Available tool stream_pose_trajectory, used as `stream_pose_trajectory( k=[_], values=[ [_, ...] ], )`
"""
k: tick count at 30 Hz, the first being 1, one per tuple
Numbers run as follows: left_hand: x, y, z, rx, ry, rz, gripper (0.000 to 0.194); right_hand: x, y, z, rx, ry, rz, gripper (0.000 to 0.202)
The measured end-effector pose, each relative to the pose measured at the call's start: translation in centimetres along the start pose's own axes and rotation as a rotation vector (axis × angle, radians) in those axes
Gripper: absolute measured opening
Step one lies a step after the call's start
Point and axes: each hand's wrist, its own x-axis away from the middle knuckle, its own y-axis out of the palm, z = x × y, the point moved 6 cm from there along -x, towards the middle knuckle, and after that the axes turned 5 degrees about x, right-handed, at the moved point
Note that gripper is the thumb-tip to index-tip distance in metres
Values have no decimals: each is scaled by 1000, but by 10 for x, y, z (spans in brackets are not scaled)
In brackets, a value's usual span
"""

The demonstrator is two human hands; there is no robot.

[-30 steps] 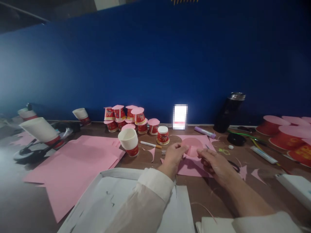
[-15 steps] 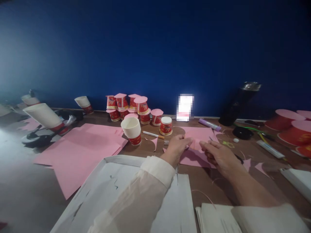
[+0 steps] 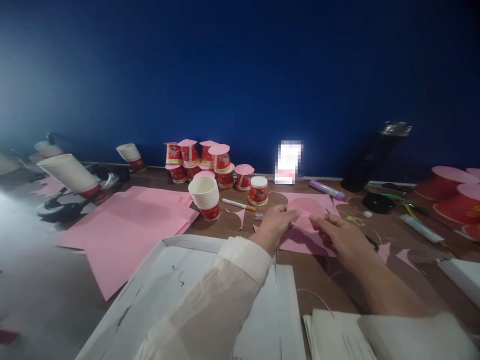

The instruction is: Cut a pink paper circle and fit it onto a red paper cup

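Note:
A round pink paper disc [image 3: 306, 210] is pinched at its near edge by both hands, above a sheet of pink paper [image 3: 303, 244] lying on the table. My left hand [image 3: 278, 227] has thumb and fingers closed on the disc's left side. On the other side, my right hand [image 3: 341, 239] grips it between thumb and fingertips, its lower fingers curled. An upside-down red paper cup [image 3: 258, 191] stands just beyond my left hand. Left of that are a white-and-orange marker [image 3: 239, 204] and a stack of paper cups [image 3: 204, 198].
Upturned red cups topped with pink discs [image 3: 221, 159] are piled near the blue wall. Large pink sheets [image 3: 131, 225] lie left, behind a white box lid [image 3: 180, 280]. A purple glue stick [image 3: 326, 190], a dark bottle [image 3: 369, 157] and paper scraps [image 3: 408, 260] are on the right.
The pink disc now faces me more, so its round shape shows plainly between my hands. Both hands keep their pinch. The whole view has shifted slightly.

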Motion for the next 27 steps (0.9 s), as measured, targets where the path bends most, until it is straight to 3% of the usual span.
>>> stream_pose_trajectory(
  k=[11,27],
  values=[
    [-3,-1,-4,-20,9,-20,25,4,-7,-9,260,-94,109,40],
    [-2,1,-3,-37,-17,-53,20,2,-9,-11,370,-126,143,43]
  ],
)
